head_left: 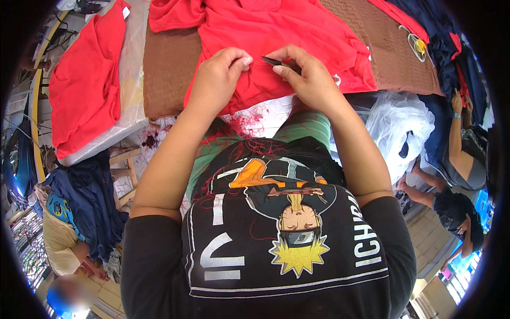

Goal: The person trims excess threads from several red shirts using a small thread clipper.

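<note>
A red garment [281,32] lies spread over the table's near edge, with both my hands above its lower part. My left hand [220,74] is closed, thumb pressed to the curled fingers; whatever may be pinched there is too small to make out. My right hand [308,74] grips small black thread snips [276,62], whose pointed tip faces the left hand. A short gap separates the tip from the left fingertips. Most of the snips' handle is hidden in my palm.
Brown textured cloth [170,74] covers the table. Another red garment [87,80] lies on a plastic-covered surface at left. Red thread scraps [255,149] cling to my lap. White plastic [401,125], navy clothes [90,202] and other people [459,207] are around.
</note>
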Demonstrator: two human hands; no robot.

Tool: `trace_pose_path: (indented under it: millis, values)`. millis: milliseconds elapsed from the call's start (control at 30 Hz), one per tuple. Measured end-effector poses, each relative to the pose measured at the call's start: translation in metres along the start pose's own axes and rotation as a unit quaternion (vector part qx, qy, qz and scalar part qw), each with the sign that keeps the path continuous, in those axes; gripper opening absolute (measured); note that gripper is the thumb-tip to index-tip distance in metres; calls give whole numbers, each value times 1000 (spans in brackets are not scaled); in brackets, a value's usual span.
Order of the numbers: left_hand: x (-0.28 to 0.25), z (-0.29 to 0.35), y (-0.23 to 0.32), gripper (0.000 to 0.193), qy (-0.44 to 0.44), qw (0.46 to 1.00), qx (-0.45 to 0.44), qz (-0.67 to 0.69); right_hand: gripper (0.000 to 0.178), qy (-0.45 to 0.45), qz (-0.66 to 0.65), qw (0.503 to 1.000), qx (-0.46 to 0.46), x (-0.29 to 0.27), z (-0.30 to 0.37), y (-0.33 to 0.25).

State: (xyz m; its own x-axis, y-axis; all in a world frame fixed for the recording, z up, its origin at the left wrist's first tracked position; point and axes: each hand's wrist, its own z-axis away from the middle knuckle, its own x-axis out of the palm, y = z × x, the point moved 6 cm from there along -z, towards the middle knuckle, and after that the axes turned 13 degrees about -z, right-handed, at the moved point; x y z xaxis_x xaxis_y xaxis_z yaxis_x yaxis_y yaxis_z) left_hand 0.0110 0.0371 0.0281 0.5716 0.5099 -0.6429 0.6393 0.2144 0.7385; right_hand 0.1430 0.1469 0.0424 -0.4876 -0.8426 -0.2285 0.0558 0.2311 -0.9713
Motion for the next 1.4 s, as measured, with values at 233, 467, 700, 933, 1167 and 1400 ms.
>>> trace_pose_path:
  millis: [233,467,700,933,1167,1400]
  values:
    - [0,4,18,12,-13,993,81,-83,22,-20,-8,1000,6,-1,0,4]
    - [9,12,32,14,54,964,161,-207,22,-13,-15,999,28,-3,-1,7]
    - [3,0,4,18,-18,998,16,-60,19,-19,-31,998,41,-5,0,7]
    - [5,-3,-11,21,-40,999,-14,27,23,-66,54,996,-31,4,-1,-1]
    - [-16,22,32,23,-274,960,52,-37,22,-17,75,997,-12,-6,3,-15]
    - [2,35,36,27,56,954,166,-242,22,-25,26,999,-19,4,4,-4]
